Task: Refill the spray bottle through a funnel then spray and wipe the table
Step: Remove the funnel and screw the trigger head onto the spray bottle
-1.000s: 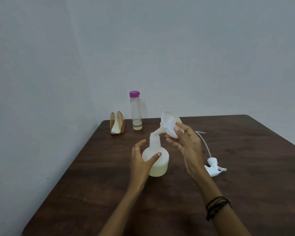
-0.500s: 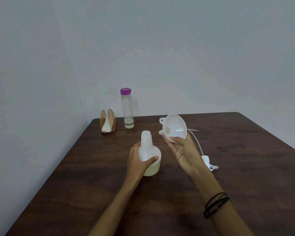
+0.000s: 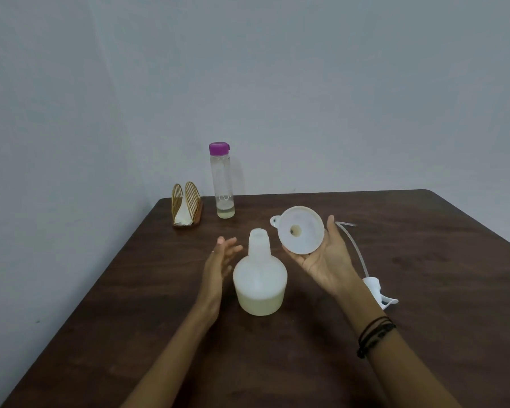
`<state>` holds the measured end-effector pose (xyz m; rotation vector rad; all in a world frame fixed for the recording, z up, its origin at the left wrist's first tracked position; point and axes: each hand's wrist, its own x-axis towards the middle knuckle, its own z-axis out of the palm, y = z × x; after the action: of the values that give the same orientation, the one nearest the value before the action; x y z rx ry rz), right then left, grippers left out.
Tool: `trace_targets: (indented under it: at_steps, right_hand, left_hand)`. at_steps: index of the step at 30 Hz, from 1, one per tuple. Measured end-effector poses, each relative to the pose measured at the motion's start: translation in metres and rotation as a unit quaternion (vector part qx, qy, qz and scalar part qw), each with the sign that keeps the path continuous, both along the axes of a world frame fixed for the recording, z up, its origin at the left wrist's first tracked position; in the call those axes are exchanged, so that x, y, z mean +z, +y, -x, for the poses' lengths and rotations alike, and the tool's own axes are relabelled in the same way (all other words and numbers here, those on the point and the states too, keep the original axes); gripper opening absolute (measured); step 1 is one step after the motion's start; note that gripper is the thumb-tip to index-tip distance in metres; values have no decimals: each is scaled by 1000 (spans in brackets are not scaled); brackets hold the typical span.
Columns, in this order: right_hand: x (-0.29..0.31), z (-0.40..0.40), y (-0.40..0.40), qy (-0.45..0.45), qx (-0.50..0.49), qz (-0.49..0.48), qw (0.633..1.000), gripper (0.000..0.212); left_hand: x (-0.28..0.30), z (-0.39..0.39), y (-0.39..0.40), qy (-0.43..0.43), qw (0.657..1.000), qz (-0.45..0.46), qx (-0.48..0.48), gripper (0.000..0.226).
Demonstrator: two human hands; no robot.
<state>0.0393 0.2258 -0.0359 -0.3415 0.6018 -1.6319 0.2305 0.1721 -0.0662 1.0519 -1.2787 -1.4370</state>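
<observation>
Nearest, at frame centre, the uncapped spray bottle (image 3: 259, 282) stands upright on the dark tabletop (image 3: 424, 334), pale liquid filling its lower part. The left hand (image 3: 218, 267) hovers just beside it, fingers straight and spread, holding nothing. Right of the bottle, the right hand (image 3: 324, 260) cradles the white funnel (image 3: 301, 230) in its upturned palm, fingers curled behind the bowl. The funnel looks light, stiff and smooth; its rim gives the surest hold. The bottle seems bottom-heavy and best gripped at the neck. The trigger head (image 3: 377, 290) lies lower right; farther back stand a purple-capped bottle (image 3: 222, 181) and a napkin holder (image 3: 186, 209).
</observation>
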Motion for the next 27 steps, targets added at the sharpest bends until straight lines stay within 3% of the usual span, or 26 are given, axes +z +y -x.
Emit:
trace_targets:
  at_steps: [4, 6, 7, 10, 12, 16, 20, 24, 27]
  right_hand:
    - [-5, -4, -31, 131, -46, -32, 990, 57]
    - [-12, -3, -48, 177, -57, -48, 981, 81]
    - [-15, -2, -56, 201, -56, -40, 977, 77]
    - [-23, 1, -77, 321, -72, -13, 944, 21]
    - [-27, 6, -89, 414, -74, 16, 907, 12]
    - [-28, 20, -110, 499, -2, 47, 865, 35]
    - [-36, 37, -132, 541, 63, 62, 837, 83]
    - [-48, 44, -152, 553, 91, 47, 827, 97]
    - [-53, 46, -168, 572, 84, 40, 815, 104]
  left_hand:
    - [14, 11, -38, -53, 997, -25, -54, 23]
    - [18, 23, -57, -64, 993, -45, -84, 31]
    - [20, 29, -64, -64, 992, -58, -96, 39]
    - [19, 47, -84, -60, 985, -99, -127, 57]
    - [13, 56, -95, -62, 984, -98, -133, 48]
    - [-1, 55, -114, -56, 986, -89, -128, 49]
    - [-14, 45, -135, -94, 982, -41, -160, 60]
    - [-19, 48, -151, -138, 979, 17, -150, 82]
    - [-23, 57, -161, -195, 971, 66, -118, 81]
